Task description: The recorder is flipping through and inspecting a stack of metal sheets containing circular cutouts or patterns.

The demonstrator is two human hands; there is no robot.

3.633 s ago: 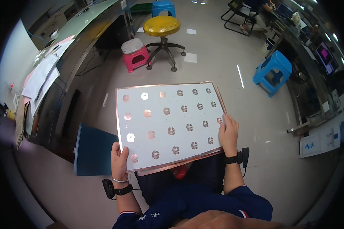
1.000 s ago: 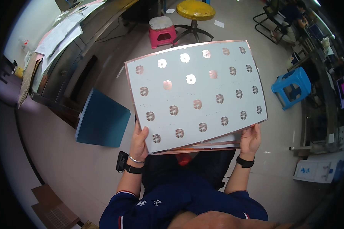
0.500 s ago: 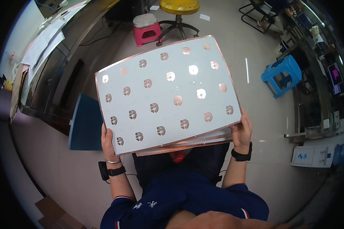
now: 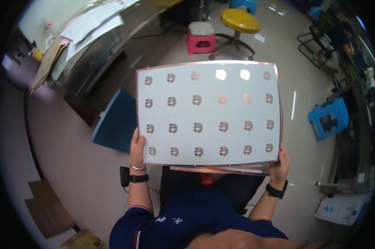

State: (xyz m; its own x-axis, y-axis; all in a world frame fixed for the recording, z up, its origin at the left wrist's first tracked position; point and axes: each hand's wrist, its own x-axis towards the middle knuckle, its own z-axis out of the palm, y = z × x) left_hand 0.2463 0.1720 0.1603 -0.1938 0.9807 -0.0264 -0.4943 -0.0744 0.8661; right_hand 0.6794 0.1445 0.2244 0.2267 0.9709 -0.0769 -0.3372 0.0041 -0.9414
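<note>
A stack of large white circuit board panels (image 4: 210, 114) with copper edges and rows of round copper patterns is held in front of my body. The top panel faces up, and the copper edges of others (image 4: 220, 169) peek out below its near side. My left hand (image 4: 138, 148) grips the near left corner, thumb on top and fingers underneath. At the near right corner my right hand (image 4: 280, 165) is closed round the stack's edge; its fingertips are partly hidden under the panels.
A dark blue board (image 4: 117, 122) stands left of the panels, beside a metal desk with papers (image 4: 94, 27). Ahead are a pink stool (image 4: 201, 39) and a yellow round stool (image 4: 240, 20). A blue stool (image 4: 328, 118) is at right, cardboard (image 4: 50, 209) at lower left.
The panels have turned from tilted to nearly level and sit further right in view, both hands still on them. The surroundings have shifted right and down as the view turned.
</note>
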